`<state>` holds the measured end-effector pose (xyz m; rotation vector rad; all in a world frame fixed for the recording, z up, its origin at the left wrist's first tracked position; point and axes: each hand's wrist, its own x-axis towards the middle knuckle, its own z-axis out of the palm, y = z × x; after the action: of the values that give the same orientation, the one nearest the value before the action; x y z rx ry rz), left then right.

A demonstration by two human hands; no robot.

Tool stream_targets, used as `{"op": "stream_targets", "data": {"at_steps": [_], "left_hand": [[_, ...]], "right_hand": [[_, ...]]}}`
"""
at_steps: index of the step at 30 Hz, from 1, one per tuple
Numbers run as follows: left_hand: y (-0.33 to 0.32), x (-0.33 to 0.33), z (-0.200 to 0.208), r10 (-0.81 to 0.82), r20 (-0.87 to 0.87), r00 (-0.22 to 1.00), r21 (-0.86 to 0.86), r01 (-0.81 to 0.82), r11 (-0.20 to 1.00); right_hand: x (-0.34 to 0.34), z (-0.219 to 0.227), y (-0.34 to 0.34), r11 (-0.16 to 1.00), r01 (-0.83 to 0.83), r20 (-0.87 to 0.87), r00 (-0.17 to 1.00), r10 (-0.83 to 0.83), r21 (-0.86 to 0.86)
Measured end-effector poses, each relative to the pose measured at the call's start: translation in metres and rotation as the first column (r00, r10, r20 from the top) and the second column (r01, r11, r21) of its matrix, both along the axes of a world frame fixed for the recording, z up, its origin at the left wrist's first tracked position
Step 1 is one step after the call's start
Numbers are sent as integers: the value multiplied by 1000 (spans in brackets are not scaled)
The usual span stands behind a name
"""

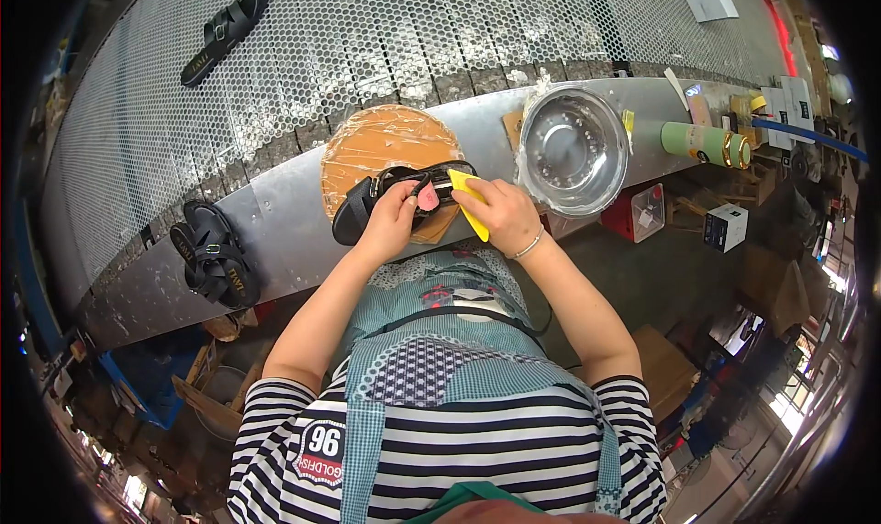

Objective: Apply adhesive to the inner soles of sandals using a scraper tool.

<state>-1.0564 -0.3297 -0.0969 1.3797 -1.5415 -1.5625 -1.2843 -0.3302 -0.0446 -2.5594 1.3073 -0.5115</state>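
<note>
**Black sandal in hand, work apparently midway**

The black sandal [352, 219] lies at the near edge of the round brown board [390, 139], left of the clear bowl [564, 148]. The left hand [393, 223] grips it, fingers drawn close; the right hand [505, 214] pinches a yellow piece [475, 219] against its right end. A pink patch [428, 196] shows inside, so this one seems unfinished. Two strapped sandals [216, 253] at left and another sandal [225, 36] on the far mesh belt [367, 38] look assembled; whether finished, I cannot tell. Their insoles carry gold lettering; the pink patch's marks are too small to read.
</note>
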Motion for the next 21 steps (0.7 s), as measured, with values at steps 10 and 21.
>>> {"op": "stream_targets", "data": {"at_steps": [10, 21], "left_hand": [[-1, -19, 9, 87, -7, 996, 44, -87, 995], [-4, -26, -11, 65, -17, 998, -9, -65, 998]], "right_hand": [[25, 4, 9, 920, 333, -145, 940, -308, 205], [-28, 50, -25, 524, 400, 153, 667, -729, 752]]}}
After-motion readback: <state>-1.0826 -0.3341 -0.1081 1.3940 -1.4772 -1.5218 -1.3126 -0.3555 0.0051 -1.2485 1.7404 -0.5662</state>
